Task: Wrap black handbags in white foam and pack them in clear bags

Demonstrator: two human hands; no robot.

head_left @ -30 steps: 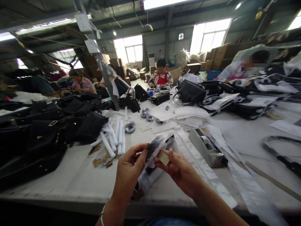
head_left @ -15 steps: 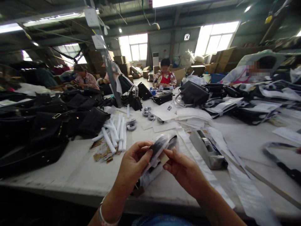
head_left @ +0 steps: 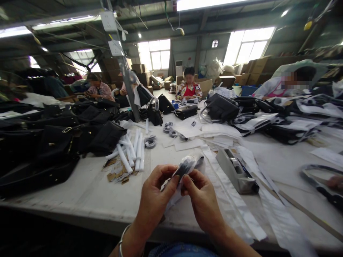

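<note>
A dark coiled strap (head_left: 185,165) in clear plastic wrap is held up over the near part of the table. My left hand (head_left: 158,185) is closed around its left side, thumb on top. From the right, my right hand (head_left: 201,192) pinches the lower edge of the same bundle, fingertips close to the left thumb. Whatever lies between the right fingertips is hidden. Beneath the hands is pale plastic, mostly covered by them. Right of the hands stands a grey tape dispenser (head_left: 235,173).
White rolls (head_left: 138,150) lie on brown scraps (head_left: 120,176) at left. Several coiled straps (head_left: 150,142) rest mid-table. Black bags (head_left: 56,142) fill the left side, and more bags (head_left: 289,126) the right. Long white strips (head_left: 233,200) run beside the dispenser. A co-worker's hand (head_left: 336,181) touches a strap loop (head_left: 311,175).
My right hand has moved in and up against the bundle. The small tan card it pinched is now out of sight. A co-worker's hand has come farther in at right.
</note>
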